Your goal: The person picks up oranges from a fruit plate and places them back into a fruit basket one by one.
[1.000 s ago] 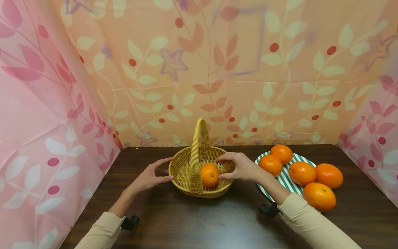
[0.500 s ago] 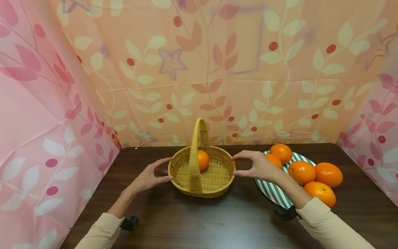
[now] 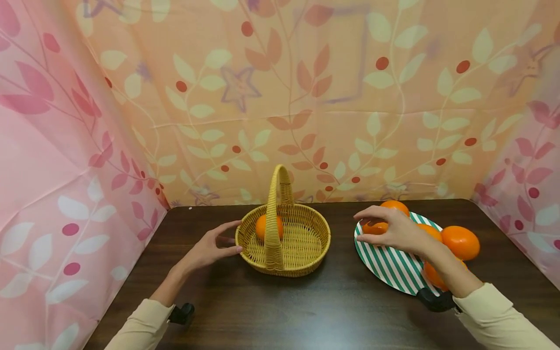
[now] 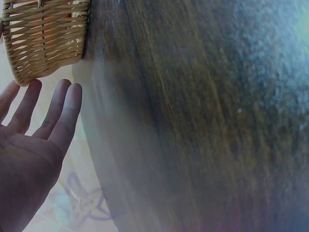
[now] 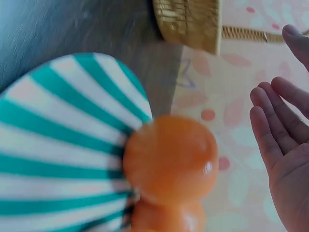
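A yellow wicker basket point(image 3: 302, 270) with a tall arched handle stands on the table. One orange point(image 3: 263, 226) lies inside it at the left, partly behind the handle. My left hand point(image 3: 211, 250) touches the basket's left side with extended fingers; in the left wrist view the fingertips reach the woven wall point(image 4: 46, 41). Over the left part of a green-and-white striped plate point(image 3: 389, 272) hovers my right hand point(image 3: 400, 231), thumb and fingers apart and holding nothing. Beneath and behind it sit several oranges point(image 3: 461, 242), some partly covered by the hand and forearm.
The dark wooden table point(image 3: 280, 316) runs back to a flowered cloth point(image 3: 280, 107), with a pink patterned cloth point(image 3: 52, 194) along the left. Black wrist mounts point(image 3: 181, 314) hang under both forearms.
The right hand has released the orange, left the basket and moved right to above the plate. Inside the basket the orange has rolled left, past the handle. My left hand stays put.
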Demonstrator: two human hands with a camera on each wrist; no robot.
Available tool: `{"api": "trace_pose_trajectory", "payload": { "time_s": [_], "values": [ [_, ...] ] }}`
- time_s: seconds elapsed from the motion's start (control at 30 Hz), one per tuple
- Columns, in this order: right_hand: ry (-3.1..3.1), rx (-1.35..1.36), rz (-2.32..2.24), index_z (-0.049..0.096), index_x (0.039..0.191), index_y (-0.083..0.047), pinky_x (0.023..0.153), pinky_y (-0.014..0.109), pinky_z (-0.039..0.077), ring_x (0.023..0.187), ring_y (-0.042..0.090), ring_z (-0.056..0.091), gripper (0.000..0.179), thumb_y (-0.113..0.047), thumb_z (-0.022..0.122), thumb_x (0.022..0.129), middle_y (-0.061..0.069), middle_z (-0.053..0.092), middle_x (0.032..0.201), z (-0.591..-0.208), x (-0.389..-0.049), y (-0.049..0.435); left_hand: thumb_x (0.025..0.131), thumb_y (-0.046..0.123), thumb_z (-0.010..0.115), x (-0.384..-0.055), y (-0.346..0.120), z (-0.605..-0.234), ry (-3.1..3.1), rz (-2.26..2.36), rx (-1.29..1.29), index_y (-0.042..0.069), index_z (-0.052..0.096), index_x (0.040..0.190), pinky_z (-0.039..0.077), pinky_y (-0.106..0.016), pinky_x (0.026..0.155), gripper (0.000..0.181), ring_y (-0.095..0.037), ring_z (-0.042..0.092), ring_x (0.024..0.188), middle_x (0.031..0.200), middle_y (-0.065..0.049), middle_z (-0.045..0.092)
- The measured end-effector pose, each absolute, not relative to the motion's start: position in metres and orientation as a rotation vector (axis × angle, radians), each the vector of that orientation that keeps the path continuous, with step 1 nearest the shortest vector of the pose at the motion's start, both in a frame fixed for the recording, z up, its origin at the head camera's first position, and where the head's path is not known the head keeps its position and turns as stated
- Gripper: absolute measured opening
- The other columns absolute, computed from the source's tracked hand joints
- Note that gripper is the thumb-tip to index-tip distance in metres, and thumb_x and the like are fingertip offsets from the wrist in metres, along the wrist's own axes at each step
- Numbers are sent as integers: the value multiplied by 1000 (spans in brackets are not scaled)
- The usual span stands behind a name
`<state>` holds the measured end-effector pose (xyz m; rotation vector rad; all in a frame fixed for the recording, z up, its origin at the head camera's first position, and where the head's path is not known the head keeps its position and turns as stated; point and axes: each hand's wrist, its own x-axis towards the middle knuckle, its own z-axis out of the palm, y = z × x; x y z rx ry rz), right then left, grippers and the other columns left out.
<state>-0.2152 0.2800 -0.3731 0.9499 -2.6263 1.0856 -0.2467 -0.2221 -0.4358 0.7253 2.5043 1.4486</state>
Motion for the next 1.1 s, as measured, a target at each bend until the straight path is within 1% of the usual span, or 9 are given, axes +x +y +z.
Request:
{"api": "trace_pose_trajectory", "payload": {
  "time_s": [0.1, 0.17, 0.3, 0.43, 0.57, 0.73, 0.83, 0.97, 1.1],
  "values": [
    [-2612, 945, 1049, 71, 122, -14, 84, 37, 55, 95, 23, 66, 40, -16, 85, 85, 1, 69, 112, -371, -212, 294, 93, 21, 78, -246, -222, -436, 2503, 1449, 735, 9, 43, 154, 58, -34, 78, 71, -45, 60, 115, 155, -18, 41],
    [-2600, 944, 1001, 71, 122, -13, 82, 36, 55, 94, 21, 66, 39, -15, 85, 85, 2, 69, 111, -370, -209, 303, 93, 20, 78, -246, -222, -436, 2504, 1447, 746, 9, 43, 154, 58, -34, 77, 71, -46, 60, 115, 154, -19, 41],
    [-2568, 954, 931, 71, 120, -7, 79, 26, 54, 89, 19, 66, 39, -12, 86, 84, 2, 70, 107, -369, -205, 315, 93, 20, 78, -246, -221, -436, 2504, 1444, 762, 8, 43, 154, 58, -33, 77, 71, -44, 61, 114, 154, -20, 41],
    [-2559, 913, 915, 72, 118, -8, 79, 16, 49, 88, 15, 66, 42, -11, 88, 80, 0, 71, 105, -366, -197, 325, 93, 21, 78, -245, -221, -436, 2507, 1440, 751, 10, 43, 155, 58, -33, 77, 72, -42, 62, 114, 154, -19, 41],
    [-2552, 859, 904, 72, 118, -8, 83, 14, 48, 90, 12, 67, 45, -9, 90, 77, 3, 72, 106, -364, -191, 335, 93, 21, 78, -245, -222, -436, 2506, 1442, 738, 11, 43, 155, 58, -34, 76, 72, -41, 62, 114, 154, -18, 42],
    [-2576, 793, 884, 72, 118, -15, 82, 15, 49, 89, 11, 67, 46, -9, 91, 77, -4, 72, 109, -363, -182, 352, 93, 22, 78, -245, -222, -436, 2500, 1442, 733, 11, 43, 155, 58, -34, 77, 71, -40, 62, 115, 154, -17, 42],
    [-2585, 770, 834, 73, 117, -19, 81, 14, 48, 87, 13, 67, 46, -9, 91, 76, -7, 72, 107, -365, -178, 363, 94, 22, 78, -245, -222, -436, 2498, 1441, 730, 11, 43, 155, 58, -34, 78, 71, -40, 62, 115, 154, -16, 42],
    [-2561, 736, 791, 75, 113, -17, 81, 10, 46, 85, 12, 68, 46, -7, 93, 72, -3, 73, 100, -369, -171, 376, 93, 21, 78, -245, -222, -435, 2499, 1439, 731, 11, 43, 155, 58, -34, 78, 71, -41, 62, 115, 155, -16, 41],
    [-2562, 679, 788, 75, 112, -16, 84, 7, 41, 89, 6, 66, 46, -8, 94, 71, -2, 74, 100, -373, -164, 388, 93, 21, 78, -246, -222, -435, 2509, 1434, 734, 10, 43, 155, 58, -35, 79, 72, -42, 62, 115, 154, -16, 42]
  ]
}}
